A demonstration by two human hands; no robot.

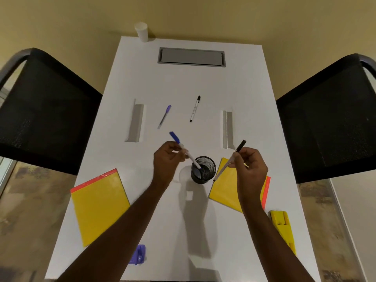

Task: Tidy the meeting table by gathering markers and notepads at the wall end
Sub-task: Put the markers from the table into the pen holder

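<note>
The left hand has its grip closed on a blue-capped marker, pinched around the white barrel, cap end up and to the far left, the lower tip dipping into the mouth of the black mesh pen cup. The right hand has its grip closed on a black-capped pen, held at a slant with the cap pointing far and the lower tip hanging over the near-right notepad, just beside the cup's right rim.

Two more pens lie loose on the white table farther out: a purple-capped pen to the left and a black-capped marker to the right, well apart from each other and from the hands. A yellow notepad with a red binding strip lies at an angle near the left edge; a second yellow notepad lies right of the cup, partly under the right hand and forearm.

At the far end stand a white paper cup on the far left corner and a grey cable hatch set in the tabletop. Two folded grey card pieces flank the loose pens. Near the right edge sits a yellow plastic object; near the front edge, a small purple object. Black mesh chairs stand close on both sides. The middle of the table between the pens and the hatch is bare.
</note>
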